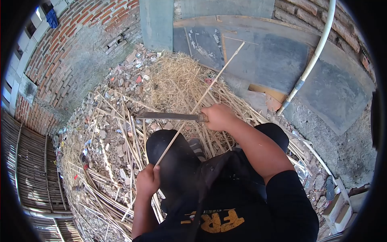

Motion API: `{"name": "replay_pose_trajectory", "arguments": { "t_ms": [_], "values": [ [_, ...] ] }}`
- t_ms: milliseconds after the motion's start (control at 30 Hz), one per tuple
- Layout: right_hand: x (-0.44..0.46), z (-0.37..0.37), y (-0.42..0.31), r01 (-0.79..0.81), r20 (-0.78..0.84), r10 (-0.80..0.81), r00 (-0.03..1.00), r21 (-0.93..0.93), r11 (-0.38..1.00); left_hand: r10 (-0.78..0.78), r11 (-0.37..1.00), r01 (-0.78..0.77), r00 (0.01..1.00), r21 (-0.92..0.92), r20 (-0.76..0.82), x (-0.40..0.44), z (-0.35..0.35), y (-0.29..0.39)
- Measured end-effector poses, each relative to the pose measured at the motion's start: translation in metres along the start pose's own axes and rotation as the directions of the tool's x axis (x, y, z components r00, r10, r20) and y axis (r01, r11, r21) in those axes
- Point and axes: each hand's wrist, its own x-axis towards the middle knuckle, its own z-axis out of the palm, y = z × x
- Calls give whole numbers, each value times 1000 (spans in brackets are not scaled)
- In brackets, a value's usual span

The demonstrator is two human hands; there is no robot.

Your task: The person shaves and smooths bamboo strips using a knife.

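Note:
My left hand is closed around the lower end of a long, thin bamboo strip. The strip slants up and away to the right, past my knee, over the straw. My right hand is wrapped round the handle of a machete, whose dark blade points left. Blade and strip cross just left of my right fist; I cannot tell whether they touch. Part of the handle is hidden by my fingers.
Rubble covers the ground, with a heap of straw ahead. More bamboo strips lie at left. Dark panels lean at the back, beside a pale pipe. A brick wall and a bamboo screen stand left.

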Motion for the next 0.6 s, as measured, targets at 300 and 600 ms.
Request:
{"name": "replay_pose_trajectory", "arguments": {
  "t_ms": [300, 600],
  "values": [
    [24, 14, 48, -163, -101, 193, 976, 251, 954, 13, 1000, -12, 1000, 23, -16, -1, 0, -6],
    [10, 8, 47, -200, -54, 210, 976, 155, 967, 2, 999, -2, 1000, 34, -9, 0, 1, 3]
  ]
}}
